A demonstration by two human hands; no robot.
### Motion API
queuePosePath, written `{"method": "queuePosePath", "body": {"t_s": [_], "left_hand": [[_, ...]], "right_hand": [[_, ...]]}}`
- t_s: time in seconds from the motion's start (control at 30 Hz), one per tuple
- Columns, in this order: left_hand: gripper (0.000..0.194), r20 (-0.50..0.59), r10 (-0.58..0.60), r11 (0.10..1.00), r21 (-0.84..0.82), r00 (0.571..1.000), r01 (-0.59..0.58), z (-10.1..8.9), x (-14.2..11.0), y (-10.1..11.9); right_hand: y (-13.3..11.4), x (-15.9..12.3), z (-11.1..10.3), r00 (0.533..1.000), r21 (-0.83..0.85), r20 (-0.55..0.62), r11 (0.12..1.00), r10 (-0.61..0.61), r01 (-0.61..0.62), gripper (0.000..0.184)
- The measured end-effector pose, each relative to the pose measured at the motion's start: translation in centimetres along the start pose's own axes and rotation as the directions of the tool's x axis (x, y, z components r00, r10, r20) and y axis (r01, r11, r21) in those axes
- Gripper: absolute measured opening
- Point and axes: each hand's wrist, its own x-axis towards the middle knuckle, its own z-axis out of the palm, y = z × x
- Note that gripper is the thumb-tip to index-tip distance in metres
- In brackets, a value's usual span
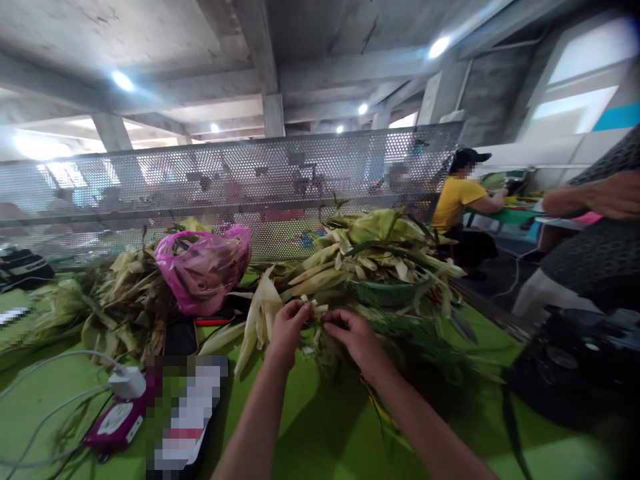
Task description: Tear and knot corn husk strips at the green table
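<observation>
Over the green table [320, 407], my left hand [290, 327] pinches a small pale piece of corn husk [320, 309]. My right hand [353, 330] comes at the same piece from the right, thumb and fingertips closed on its edge. How the piece is folded or shaped is too small to tell. Behind my left hand lean long pale husk leaves [260, 313]. A large heap of corn husks [385, 233] rises beyond both hands, partly in a green basket [385, 292]. Thin dark green strands [425, 340] lie right of my right hand.
A pink plastic bag [205, 270] stands among dried husks on the left. Nearer are a phone [193, 420], a purple power strip [120, 420] and a white charger [127, 383]. A black bag [575, 367] sits at right, beside a standing person. A perforated metal screen [225, 180] borders the table's back.
</observation>
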Motion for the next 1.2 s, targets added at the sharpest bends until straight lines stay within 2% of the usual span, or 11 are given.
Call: {"method": "queuePosePath", "body": {"t_s": [0.27,0.43,0.57,0.67,0.77,0.83,1.07,1.2], "left_hand": [[0.035,-0.008,-0.028,0.993,-0.116,1.000,0.027,0.2,0.4,-0.9],[0.038,0.021,-0.077,0.975,-0.210,0.997,0.080,0.1,0.4,-1.0],[0.040,0.087,-0.100,0.957,-0.265,0.991,0.119,0.0,0.4,-0.7],[0.044,0.114,-0.121,0.970,-0.199,0.986,0.142,0.0,0.2,-0.5],[0.041,0.140,-0.115,0.990,-0.066,0.983,0.125,0.0,-0.1,-0.5],[0.040,0.146,-0.101,0.994,-0.036,0.984,0.107,0.1,-0.3,-0.7],[0.037,0.102,-0.018,0.993,-0.116,0.995,0.030,0.9,-0.3,-1.4],[0.039,0.013,-0.023,0.993,-0.118,1.000,0.025,0.2,0.3,-0.7]], "right_hand": [[0.6,0.2,0.6,0.998,-0.051,0.039,0.997,-0.058,0.060,0.018],[0.7,0.1,0.7,0.996,-0.008,0.067,0.999,-0.053,0.054,0.021],[0.6,0.2,0.5,0.996,0.062,0.063,0.996,-0.066,0.062,0.027],[0.6,0.3,0.2,0.999,0.095,0.019,0.994,-0.050,0.048,0.031],[0.6,0.2,0.1,1.000,0.104,-0.015,0.994,-0.017,0.019,0.028],[0.8,0.2,0.1,1.000,0.120,-0.012,0.993,-0.003,0.004,0.026],[1.4,0.3,0.7,1.000,0.124,-0.004,0.992,0.010,-0.010,0.033],[1.7,0.0,1.4,0.998,0.120,0.038,0.991,0.055,-0.059,0.032]]}}
